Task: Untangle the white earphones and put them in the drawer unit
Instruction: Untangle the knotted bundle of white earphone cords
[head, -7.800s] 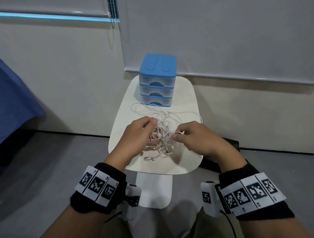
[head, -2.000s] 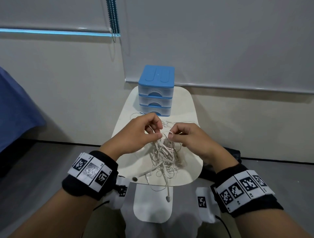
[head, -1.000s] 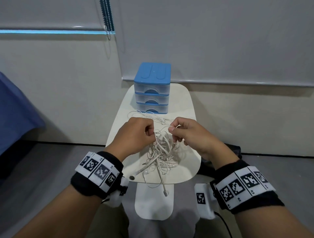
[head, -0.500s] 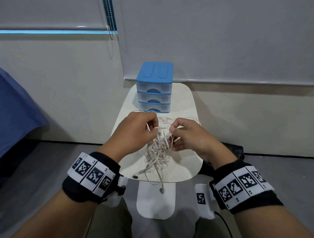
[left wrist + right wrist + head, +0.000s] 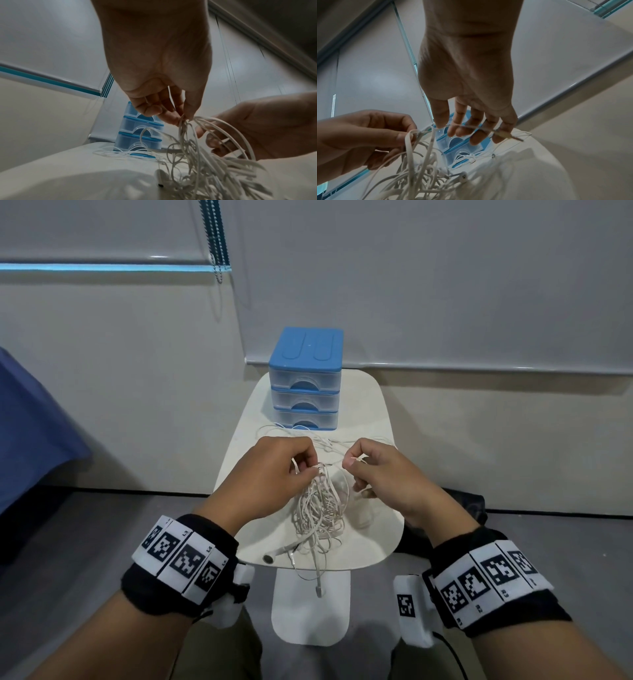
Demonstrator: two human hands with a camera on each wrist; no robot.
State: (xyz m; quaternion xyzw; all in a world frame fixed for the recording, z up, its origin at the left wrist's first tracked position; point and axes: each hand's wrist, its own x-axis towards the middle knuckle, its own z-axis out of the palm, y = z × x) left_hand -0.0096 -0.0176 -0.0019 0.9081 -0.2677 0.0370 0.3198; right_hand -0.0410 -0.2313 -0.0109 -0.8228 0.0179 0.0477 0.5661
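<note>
Overhead, left hand (image 5: 270,474) and right hand (image 5: 387,474) pinch white earphones (image 5: 320,508), tangle apparently hanging downward.

A plain indoor room, more office or lab corner than home: beyond the hands, a pale wall (image 5: 120,364) carries grey roller blinds (image 5: 428,278) with a bead chain (image 5: 215,241). Below them stands a small cream side table (image 5: 370,412) on grey flooring (image 5: 68,542), with blue fabric (image 5: 27,422) off to the left.
</note>
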